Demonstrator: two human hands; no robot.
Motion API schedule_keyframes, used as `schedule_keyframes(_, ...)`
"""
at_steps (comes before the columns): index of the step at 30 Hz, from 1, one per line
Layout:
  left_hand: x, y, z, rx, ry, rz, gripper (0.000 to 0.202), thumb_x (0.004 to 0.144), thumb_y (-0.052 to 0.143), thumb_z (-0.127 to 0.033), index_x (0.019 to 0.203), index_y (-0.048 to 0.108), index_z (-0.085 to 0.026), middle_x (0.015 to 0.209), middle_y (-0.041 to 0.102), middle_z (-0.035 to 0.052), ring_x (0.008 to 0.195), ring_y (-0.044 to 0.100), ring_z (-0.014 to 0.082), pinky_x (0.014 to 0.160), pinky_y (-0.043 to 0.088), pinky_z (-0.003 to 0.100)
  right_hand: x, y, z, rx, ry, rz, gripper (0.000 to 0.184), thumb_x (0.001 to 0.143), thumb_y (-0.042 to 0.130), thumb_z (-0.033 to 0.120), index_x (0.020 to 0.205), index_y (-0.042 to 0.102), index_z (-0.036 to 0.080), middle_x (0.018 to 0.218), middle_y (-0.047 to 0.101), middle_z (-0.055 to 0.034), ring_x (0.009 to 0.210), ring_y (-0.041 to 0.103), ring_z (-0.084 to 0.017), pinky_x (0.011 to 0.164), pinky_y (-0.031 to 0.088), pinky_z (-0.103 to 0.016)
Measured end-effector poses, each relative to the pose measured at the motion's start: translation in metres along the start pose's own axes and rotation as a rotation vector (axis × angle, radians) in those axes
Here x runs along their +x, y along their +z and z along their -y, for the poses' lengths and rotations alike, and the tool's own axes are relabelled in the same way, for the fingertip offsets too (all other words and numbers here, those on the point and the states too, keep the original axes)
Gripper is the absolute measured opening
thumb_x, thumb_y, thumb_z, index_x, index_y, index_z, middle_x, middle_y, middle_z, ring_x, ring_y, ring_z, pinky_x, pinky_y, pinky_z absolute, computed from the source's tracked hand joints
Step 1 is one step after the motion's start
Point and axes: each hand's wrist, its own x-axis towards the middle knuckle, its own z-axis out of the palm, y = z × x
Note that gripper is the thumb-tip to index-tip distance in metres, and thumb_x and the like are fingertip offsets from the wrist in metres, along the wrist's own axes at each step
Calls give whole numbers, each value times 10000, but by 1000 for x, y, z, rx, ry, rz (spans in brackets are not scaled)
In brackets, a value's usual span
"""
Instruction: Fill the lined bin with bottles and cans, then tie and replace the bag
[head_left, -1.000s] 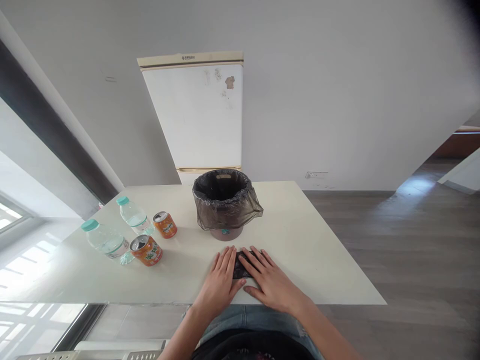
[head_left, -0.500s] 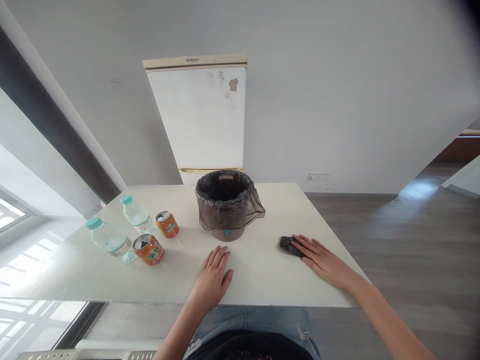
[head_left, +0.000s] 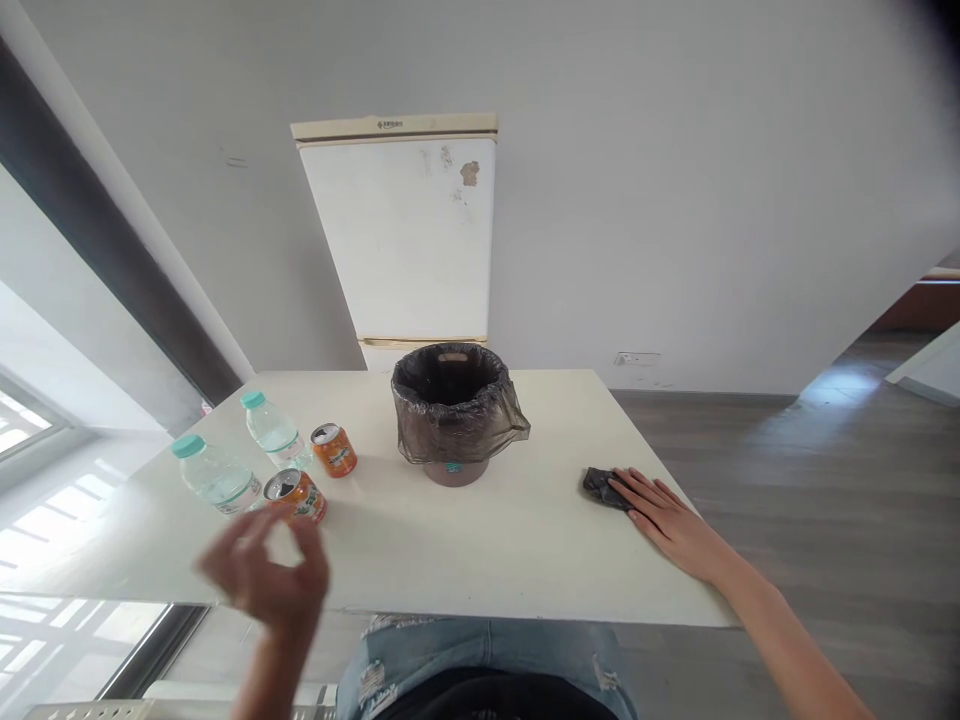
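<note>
Bin (head_left: 457, 432) on desk (head_left: 465, 560), left of it two orange cans (head_left: 336, 454) and blurred left hand (head_left: 276, 572) curved wide, right of it right hand (head_left: 670, 520) flat on black bundle (head_left: 600, 487)

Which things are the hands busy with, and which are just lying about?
By the hands:
black bundle, under the right hand
front can, front bottle, by the left hand; touch unclear

Just there, untouched:
back can
back bottle
lined bin
fridge

Viewing remotely, I take this place for a home: a scuffed refrigerator (head_left: 405, 240) stands by a plain grey wall (head_left: 675, 200) with a socket (head_left: 637, 358) set low, and wood-look flooring (head_left: 750, 500) runs beside the worktop (head_left: 450, 560).
</note>
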Motion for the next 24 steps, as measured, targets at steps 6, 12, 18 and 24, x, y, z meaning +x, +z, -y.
schedule_keyframes(6,103,-11,101,148,-217,20,761,751,715,-301,1485,516,-272,1540,522,76,1429,473,367,1156,381,628,0,3,-2,-5,14,2,603,1092,292,560,1667,258,385,1730,194,46,1598,199,-299,1306,223,-556)
schedule_keyframes(12,111,19,137,250,-499,384,908,732,829,-648,1509,487,-327,1650,402,102,1518,369,423,1156,352,712,-1,4,-4,-6,11,-2,601,1093,307,559,1667,250,389,1729,207,49,1601,192,-282,1310,221,-544)
schedule_keyframes(18,96,46,136,162,-489,488,760,695,798,-742,1302,652,-309,1397,639,62,1314,572,367,1162,360,661,-1,3,-3,-8,-6,-21,587,1094,311,541,1660,281,388,1720,237,37,1588,237,-295,1304,236,-559)
schedule_keyframes(24,91,50,137,147,-483,406,510,735,797,-560,1141,636,-296,996,692,-24,878,623,229,1049,444,683,-1,2,-2,-14,8,3,597,1095,305,540,1667,265,376,1728,218,39,1600,211,-277,1310,224,-551)
